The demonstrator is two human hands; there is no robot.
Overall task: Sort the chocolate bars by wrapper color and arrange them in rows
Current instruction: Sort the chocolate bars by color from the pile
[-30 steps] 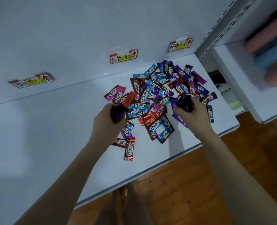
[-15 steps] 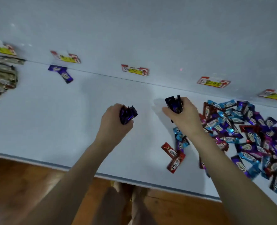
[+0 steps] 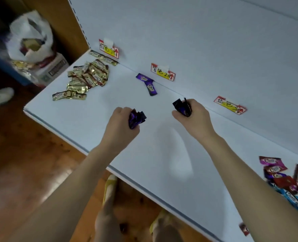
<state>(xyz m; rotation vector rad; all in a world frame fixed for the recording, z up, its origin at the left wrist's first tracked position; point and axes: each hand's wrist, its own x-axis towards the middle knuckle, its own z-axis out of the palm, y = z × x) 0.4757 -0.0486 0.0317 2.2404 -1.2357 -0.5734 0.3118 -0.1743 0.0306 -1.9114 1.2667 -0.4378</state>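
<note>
Left hand (image 3: 122,126) and right hand (image 3: 195,117) each clutch a fistful of purple bars (image 3: 136,117). Best to lay them flat, side by side, beside the two shelved bars (image 3: 147,82) under the far label (image 3: 163,72).

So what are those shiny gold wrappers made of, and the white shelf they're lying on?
The gold wrappers look like thin metallic foil or foil-coated plastic: they glint in the light and crinkle at the ends. The white shelf looks like painted metal, smooth and matte with a thin folded front edge, though coated board is possible.
</note>
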